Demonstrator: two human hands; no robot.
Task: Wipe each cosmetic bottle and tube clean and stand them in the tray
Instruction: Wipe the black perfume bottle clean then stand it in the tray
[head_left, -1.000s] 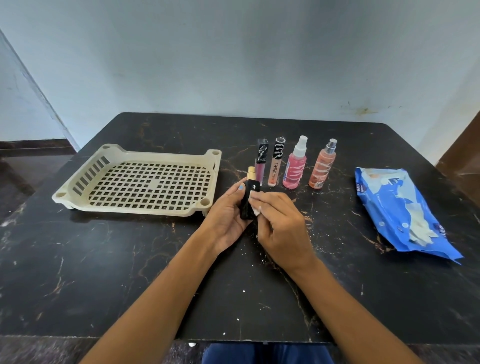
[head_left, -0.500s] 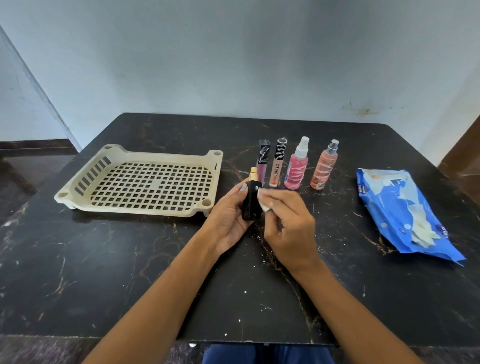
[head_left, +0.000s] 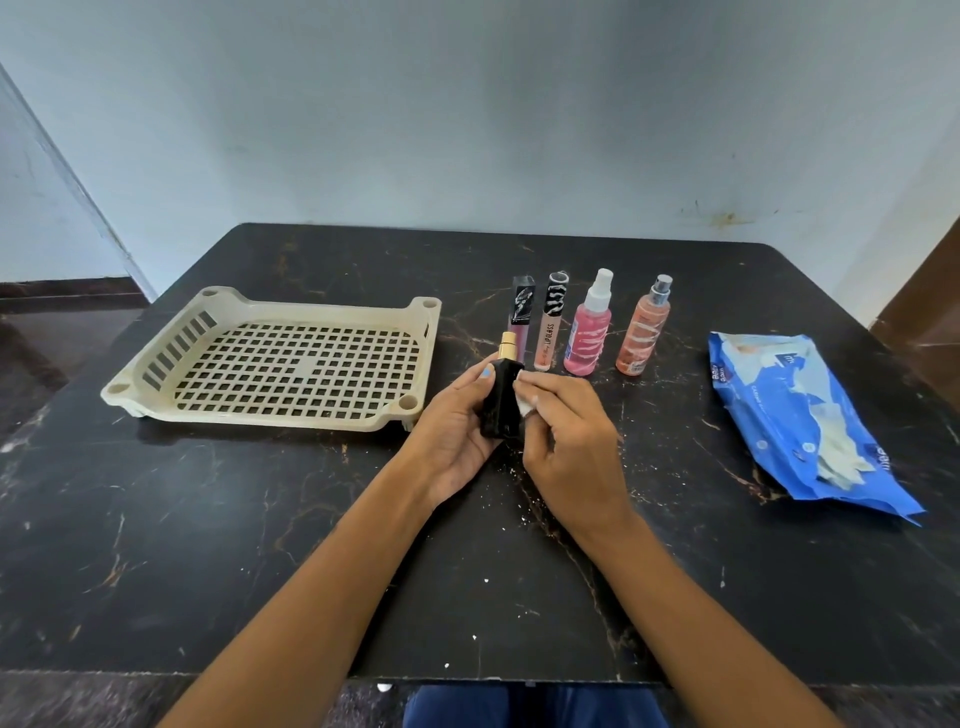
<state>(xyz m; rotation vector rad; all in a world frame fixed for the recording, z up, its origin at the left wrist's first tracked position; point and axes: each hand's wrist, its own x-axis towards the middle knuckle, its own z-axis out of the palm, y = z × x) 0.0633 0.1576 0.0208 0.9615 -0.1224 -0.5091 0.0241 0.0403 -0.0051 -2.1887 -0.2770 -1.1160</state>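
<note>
Black rectangular glass bottle with a gold neck (head_left: 501, 397) sits upright in our left hand (head_left: 457, 431), whose fingers curl round its left side and back, just above the dark marbled tabletop (head_left: 260, 545) and just right of the tray's near right corner. Our right hand (head_left: 569, 441) pinches a small white wipe (head_left: 525, 402) between thumb and fingertips and presses it against the bottle's right face.

We see the cream plastic tray with a gridded floor (head_left: 291, 410) lying to the left, nothing standing in it. Behind the held bottle stands a row of four: a mauve lip-gloss tube with a black patterned cap (head_left: 521, 312) (partly hidden by the gold neck), a peach lip-gloss tube with a zebra-striped cap (head_left: 550, 325), a pink spray bottle with a white nozzle (head_left: 588, 327) and an orange spray bottle with a silver nozzle (head_left: 645, 327). All four stand upright and apart from one another.

Well to the right lies a blue pack of wet wipes (head_left: 779, 410), its top flap open with white wipe showing. A pale blue wall (head_left: 467, 130) rises behind the table.
</note>
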